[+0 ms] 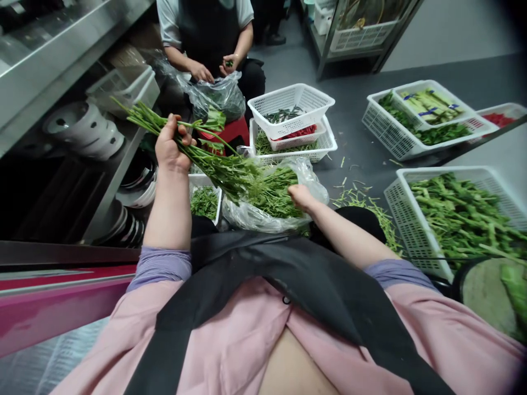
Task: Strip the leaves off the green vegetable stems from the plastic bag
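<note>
My left hand (173,145) is raised, its fingers wrapped round a bunch of long-stemmed leafy greens (218,167). The stems point up to the left, and the leafy ends hang down to the right over a clear plastic bag (247,215). More of the same greens (275,195) fill that open bag in front of my lap. At the bag's right side is my right hand (302,197), closed, with its fingertips against the greens and the bag's edge. What it grips, if anything, is hidden.
A co-worker's hands (212,71) work over another plastic bag (222,99). Stacked white baskets (291,131) stand ahead. Baskets of greens (428,219) are on the right, beside scattered stem scraps (366,211). A small white basket (218,206) sits left of my bag, near metal shelving (111,203).
</note>
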